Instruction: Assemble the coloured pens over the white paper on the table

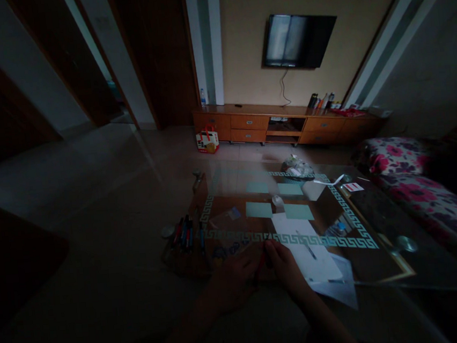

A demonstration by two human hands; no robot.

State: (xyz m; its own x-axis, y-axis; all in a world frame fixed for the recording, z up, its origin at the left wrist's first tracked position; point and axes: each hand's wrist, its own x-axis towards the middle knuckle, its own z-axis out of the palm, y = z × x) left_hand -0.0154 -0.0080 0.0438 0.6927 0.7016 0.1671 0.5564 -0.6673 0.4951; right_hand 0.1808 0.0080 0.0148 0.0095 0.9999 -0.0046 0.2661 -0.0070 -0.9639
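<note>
In dim light, my right hand (281, 261) is closed round a slim red pen (261, 265), its thumb raised near the upper end. My left hand (236, 276) meets the pen from the other side, with fingers curled against its lower part; shadow hides their exact grip. Both hands are at the near edge of a glass coffee table (367, 271). White paper (322, 265) lies just right of my right hand, with another pen (311, 251) on it. Several pens and markers (185, 234) lie in a row left of my hands.
A plastic bottle (336, 229) lies by the paper. Farther back are a crumpled plastic bag (296, 166), a white box (313, 189) and a red-and-white card (353, 187). A floral sofa (427, 179) borders the right. Beyond stands a wooden TV cabinet (248, 121) with a gift box (207, 141) before it.
</note>
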